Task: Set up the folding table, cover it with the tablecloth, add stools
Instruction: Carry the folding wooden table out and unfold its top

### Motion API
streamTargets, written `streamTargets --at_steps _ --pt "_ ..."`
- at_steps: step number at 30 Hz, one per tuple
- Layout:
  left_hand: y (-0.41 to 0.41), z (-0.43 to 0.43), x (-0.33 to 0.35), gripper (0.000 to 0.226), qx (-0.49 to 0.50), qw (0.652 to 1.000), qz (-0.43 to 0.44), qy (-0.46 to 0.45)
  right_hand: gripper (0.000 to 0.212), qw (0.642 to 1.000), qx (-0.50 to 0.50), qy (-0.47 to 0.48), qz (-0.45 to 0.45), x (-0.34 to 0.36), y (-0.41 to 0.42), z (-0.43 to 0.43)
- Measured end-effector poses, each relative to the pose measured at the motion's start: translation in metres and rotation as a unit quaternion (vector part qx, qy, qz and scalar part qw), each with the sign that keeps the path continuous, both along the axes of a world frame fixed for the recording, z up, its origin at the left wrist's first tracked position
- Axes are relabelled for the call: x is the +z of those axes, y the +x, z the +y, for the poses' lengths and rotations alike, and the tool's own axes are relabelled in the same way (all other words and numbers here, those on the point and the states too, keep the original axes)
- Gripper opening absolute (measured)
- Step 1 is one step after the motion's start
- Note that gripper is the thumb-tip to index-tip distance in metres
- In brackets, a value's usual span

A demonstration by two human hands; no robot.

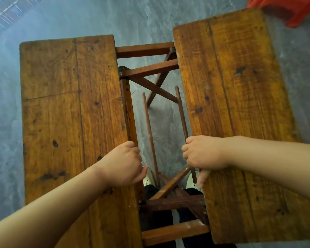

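Two hands curled shut on inner edges: left hand [123, 164] grips left leaf [68, 113], right hand [203, 153] right leaf [238, 104]. Unfolding table; next I judge leaves need closing over frame [156, 90].

The floor [150, 18] is grey stone with pale wavy marks, like marble. It looks smooth and a bit shiny. Far off at the top left corner there is a blurry patch with thin white lines [5, 13]; what it is cannot be told.

no readable text, labels or numbers
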State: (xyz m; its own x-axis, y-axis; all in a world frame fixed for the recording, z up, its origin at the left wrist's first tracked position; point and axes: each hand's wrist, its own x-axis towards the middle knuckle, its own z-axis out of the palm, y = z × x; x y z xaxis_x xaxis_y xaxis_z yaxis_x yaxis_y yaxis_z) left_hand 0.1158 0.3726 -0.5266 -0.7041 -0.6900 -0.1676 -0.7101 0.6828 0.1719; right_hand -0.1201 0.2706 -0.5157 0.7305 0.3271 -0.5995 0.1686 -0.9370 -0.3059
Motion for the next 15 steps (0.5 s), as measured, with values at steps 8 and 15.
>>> streamTargets --at_steps 8,15 --pt "-0.037 -0.005 -0.002 0.056 0.009 0.999 -0.047 -0.018 0.071 0.999 0.023 -0.005 -0.036 -0.001 -0.010 0.004" --pt "-0.065 -0.013 -0.013 0.057 0.005 0.999 -0.043 0.003 0.073 0.998 0.009 -0.016 -0.054 -0.021 -0.017 0.003"
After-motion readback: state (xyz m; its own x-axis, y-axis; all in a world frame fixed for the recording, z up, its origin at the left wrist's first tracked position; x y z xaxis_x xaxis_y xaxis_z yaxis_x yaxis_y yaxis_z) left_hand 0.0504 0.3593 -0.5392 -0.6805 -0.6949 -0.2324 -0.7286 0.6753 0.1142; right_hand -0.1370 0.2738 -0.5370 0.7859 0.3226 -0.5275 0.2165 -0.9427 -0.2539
